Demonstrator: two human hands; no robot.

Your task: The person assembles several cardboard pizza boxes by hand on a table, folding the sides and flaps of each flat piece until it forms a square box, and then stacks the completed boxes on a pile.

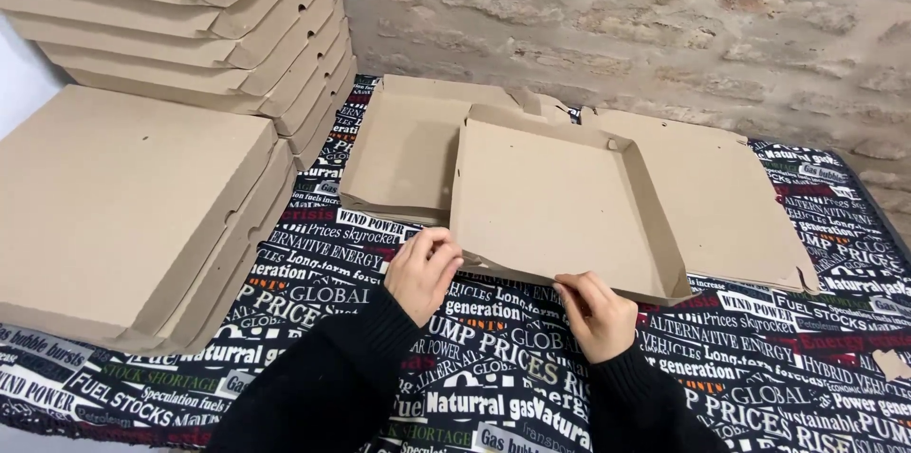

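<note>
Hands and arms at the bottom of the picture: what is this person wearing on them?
Both arms are covered by long black sleeves of a soft, knit-looking fabric, with ribbed cuffs ending at the wrists. The left hand and the right hand are bare: no gloves, and no rings, watch or bracelet show in this view. The sleeves are plain, without markings.

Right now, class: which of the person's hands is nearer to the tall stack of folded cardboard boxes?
Left. The left hand grips the near edge of the half-folded box, just right of the stack of folded boxes; the right hand holds the same edge farther from it.
</note>
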